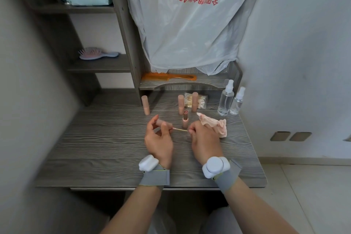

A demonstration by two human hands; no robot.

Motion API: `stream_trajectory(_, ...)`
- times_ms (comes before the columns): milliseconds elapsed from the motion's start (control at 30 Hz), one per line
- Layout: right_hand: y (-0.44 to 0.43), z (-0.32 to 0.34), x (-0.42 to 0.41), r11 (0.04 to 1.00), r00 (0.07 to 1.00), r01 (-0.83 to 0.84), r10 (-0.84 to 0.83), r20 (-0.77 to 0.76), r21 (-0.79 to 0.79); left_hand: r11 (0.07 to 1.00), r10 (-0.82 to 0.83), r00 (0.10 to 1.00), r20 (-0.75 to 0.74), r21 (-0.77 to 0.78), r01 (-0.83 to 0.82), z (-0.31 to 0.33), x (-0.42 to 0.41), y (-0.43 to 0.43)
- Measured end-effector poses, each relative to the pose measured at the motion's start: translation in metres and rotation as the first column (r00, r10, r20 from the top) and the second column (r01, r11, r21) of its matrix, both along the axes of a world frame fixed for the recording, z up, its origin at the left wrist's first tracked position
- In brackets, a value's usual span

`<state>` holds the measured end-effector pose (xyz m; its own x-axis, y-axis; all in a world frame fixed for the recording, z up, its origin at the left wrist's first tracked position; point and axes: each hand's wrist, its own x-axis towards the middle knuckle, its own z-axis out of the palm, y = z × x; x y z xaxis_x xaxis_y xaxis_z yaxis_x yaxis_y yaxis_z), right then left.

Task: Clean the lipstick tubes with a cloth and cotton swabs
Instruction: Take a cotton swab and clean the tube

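While fingertips of the right hand (205,139) pinch a cotton swab (180,129) by one end, its tip points at the lipstick cap (163,122) that the left hand (158,139) grips in curled fingers, presumably to wipe inside; the uncapped lipstick (185,119) stands just behind, mid-frame, cloth (215,124) beside it.

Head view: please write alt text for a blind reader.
At a grey desk, the left hand holds a pink lipstick tube while the right hand points a cotton swab at it. An open lipstick stands between them.
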<state>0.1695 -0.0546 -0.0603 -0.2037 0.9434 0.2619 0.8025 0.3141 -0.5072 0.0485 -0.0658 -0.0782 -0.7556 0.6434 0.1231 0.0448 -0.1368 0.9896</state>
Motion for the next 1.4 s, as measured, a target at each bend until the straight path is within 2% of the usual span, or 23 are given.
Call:
stream_trajectory(200, 0.0, -0.001, 0.002, 1.0, 0.998, -0.027, 0.028, -0.052, 0.011, 0.997, -0.066, 0.99, 0.123, 0.043, 0.061, 0.001, -0.001, 0.0)
stream_trajectory(500, -0.001, -0.008, 0.001, 0.986, 0.99, -0.126, 0.133, -0.056, 0.106, 0.994, -0.101, 0.977, 0.191, 0.071, 0.088, -0.001, -0.003, 0.0)
stream_trajectory(667, -0.006, -0.002, 0.001, 0.982, 0.987, -0.074, 0.098, -0.129, 0.174, 0.99, -0.136, 0.977, 0.163, 0.066, 0.127, 0.003, 0.0, -0.004)
stream_trajectory(867, -0.002, -0.008, 0.001, 0.983, 0.988, -0.123, 0.134, -0.081, 0.137, 0.971, -0.237, 0.956, 0.173, 0.078, 0.226, 0.005, -0.001, -0.006)
stream_trajectory(1067, -0.001, -0.008, 0.002, 0.981, 0.977, -0.169, 0.18, -0.114, 0.097, 0.969, -0.245, 0.946, 0.213, 0.093, 0.23, 0.003, -0.001, -0.005)
stream_trajectory(1233, -0.003, -0.015, -0.002, 0.972, 0.976, -0.208, 0.213, -0.036, 0.108, 0.968, -0.244, 0.944, 0.223, 0.115, 0.223, 0.005, 0.0, -0.006)
stream_trajectory(1400, -0.004, -0.012, 0.0, 0.955, 0.956, -0.281, 0.287, -0.061, 0.095, 0.973, -0.225, 0.949, 0.221, 0.096, 0.209, 0.006, 0.0, -0.005)
